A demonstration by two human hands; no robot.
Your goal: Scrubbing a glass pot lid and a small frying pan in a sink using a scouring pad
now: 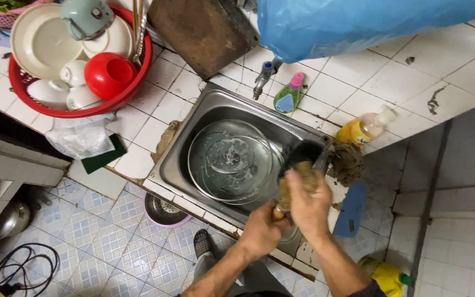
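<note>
Stainless sink (180,135) holds a soapy glass lid (229,159) unrinsed, while left hand (262,228) grips the ladle handle (279,210) and right hand (309,203) fingers curl round a scrubber (303,171), mid-scrub I'd guess.

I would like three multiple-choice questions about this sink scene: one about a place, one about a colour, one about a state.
1. Where does the glass lid lie?
A. in the steel sink
B. in the red basket
C. on the floor

2. What colour is the cup in the basket?
A. blue
B. red
C. yellow

3. What is the left hand doing?
A. hanging free
B. resting flat on the tiles
C. gripping the wooden handle of the dark utensil

Answers: 1 A, the lid rests in the sink basin. 2 B, the cup is plainly red. 3 C, the left hand closes around the handle while the right hand rubs the utensil with a scrubber.
</note>
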